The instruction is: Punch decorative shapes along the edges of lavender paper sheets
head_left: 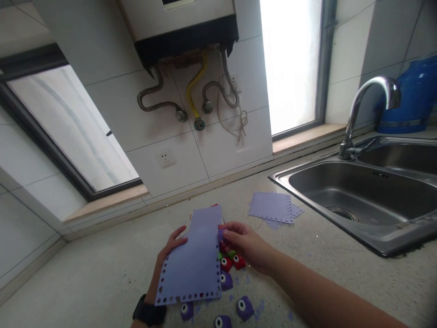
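Observation:
A sheet of light purple paper [196, 264] is held up over the counter, with small cut-out shapes along its bottom edge and parts of both sides. My left hand [173, 243] grips its left side, thumb over the front. At the right edge, my right hand [249, 246] closes around a small purple craft punch [221, 235], which meets the paper there. Below that hand lie red punches [239, 261] and a partly hidden green one [231, 253]. Several purple punches [245, 308] rest nearer to me, among scattered purple paper bits [260, 310].
More purple sheets with punched borders [271, 206] lie on the counter [102, 273] to the right. Beyond them is a steel sink [327, 191] with a faucet [353, 114] and a blue bucket [409, 98]. A water heater [184, 27] hangs on the tiled wall, hoses below.

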Tool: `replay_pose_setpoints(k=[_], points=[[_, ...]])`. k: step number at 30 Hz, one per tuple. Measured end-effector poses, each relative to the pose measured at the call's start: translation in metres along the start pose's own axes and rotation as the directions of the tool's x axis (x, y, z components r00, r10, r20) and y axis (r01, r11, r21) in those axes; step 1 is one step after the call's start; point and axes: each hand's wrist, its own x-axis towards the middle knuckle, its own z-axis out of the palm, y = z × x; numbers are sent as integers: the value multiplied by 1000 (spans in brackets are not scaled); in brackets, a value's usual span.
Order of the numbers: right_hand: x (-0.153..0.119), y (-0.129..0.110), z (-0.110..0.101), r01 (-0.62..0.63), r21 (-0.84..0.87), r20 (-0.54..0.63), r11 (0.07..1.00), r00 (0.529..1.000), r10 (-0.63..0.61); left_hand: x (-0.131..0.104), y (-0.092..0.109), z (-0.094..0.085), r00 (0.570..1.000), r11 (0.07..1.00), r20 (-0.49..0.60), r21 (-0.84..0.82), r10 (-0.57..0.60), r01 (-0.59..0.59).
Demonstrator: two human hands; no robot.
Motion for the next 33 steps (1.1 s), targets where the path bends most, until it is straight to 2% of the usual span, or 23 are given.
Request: replay_pose_setpoints(k=[4,8,12,14,16,19,22,26,29,33], points=[[-1,0,6,13,-53,9,998,1000,-13,1,1,7,995,992,13,-75,-102,103],[0,-1,8,49,-89,6,995,999,-49,-3,9,18,993,986,-3,-122,-116,115],[2,-2,3,81,-144,-14,986,996,-84,-12,24,31,954,940,-79,-213,-289,267],[1,-2,1,93,-171,-13,981,995,-97,-17,30,35,932,890,-3,-296,-363,346],[0,-2,0,93,-208,-8,974,995,-96,-22,33,38,896,804,140,-400,-421,440],[-2,-2,-1,88,-253,-14,964,995,-95,-26,34,41,839,741,303,-396,-452,543],[-3,-4,1,91,-239,-22,967,995,-100,-27,38,40,825,759,340,-340,-451,555],[-6,-5,6,60,-139,-9,989,998,-62,-33,52,32,811,798,370,-239,-452,554],[-9,-5,9,25,-119,15,993,1000,-23,-49,55,25,814,777,329,-272,-479,568],[-9,-7,11,56,-130,1,990,998,-56,-75,38,13,833,759,130,-355,-537,545]])
